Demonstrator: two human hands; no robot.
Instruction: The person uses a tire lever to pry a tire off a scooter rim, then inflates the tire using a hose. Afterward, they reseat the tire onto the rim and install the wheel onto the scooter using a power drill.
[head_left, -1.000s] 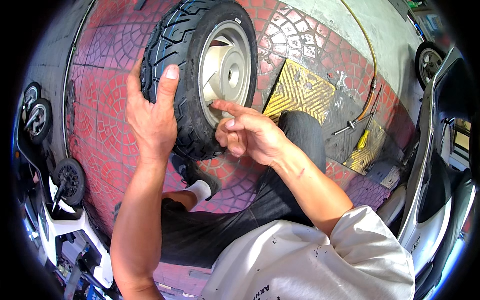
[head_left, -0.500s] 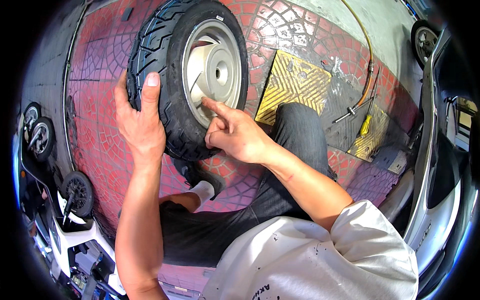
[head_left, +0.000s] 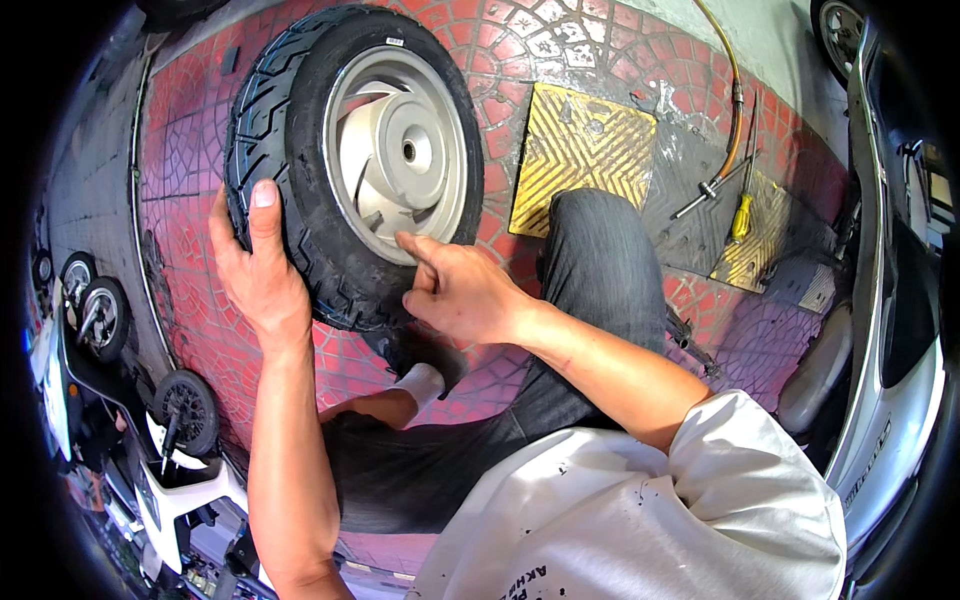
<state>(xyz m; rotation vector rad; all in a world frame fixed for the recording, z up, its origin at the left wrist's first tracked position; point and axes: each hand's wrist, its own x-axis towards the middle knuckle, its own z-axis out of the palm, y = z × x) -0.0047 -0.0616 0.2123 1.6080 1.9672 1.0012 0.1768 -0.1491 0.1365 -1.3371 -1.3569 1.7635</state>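
A scooter wheel (head_left: pixel 405 150) with a pale metal rim and a black treaded tyre (head_left: pixel 305 215) stands tilted on its tread in front of me. My left hand (head_left: pixel 262 285) grips the tyre's left side, its thumb lying along the tread and its fingers reaching round the outer side. At the wheel's lower right, my right hand (head_left: pixel 465 290) holds the rim edge. Its index finger reaches onto the metal while the other fingers curl against the tyre sidewall. The right fingertips' undersides are hidden.
Right of my knee are a yellow ribbed plate (head_left: pixel 583 160), an orange hose (head_left: pixel 738 110) with a metal nozzle, and a yellow-handled screwdriver (head_left: pixel 741 218). A scooter (head_left: pixel 905 400) stands along the right edge. Motorcycles and a spoked wheel (head_left: pixel 186 412) are at the left.
The wheel has shifted a little left and tilted, and both hands have moved along with it. The right index finger stays at the rim's lower part. The view has also shifted slightly.
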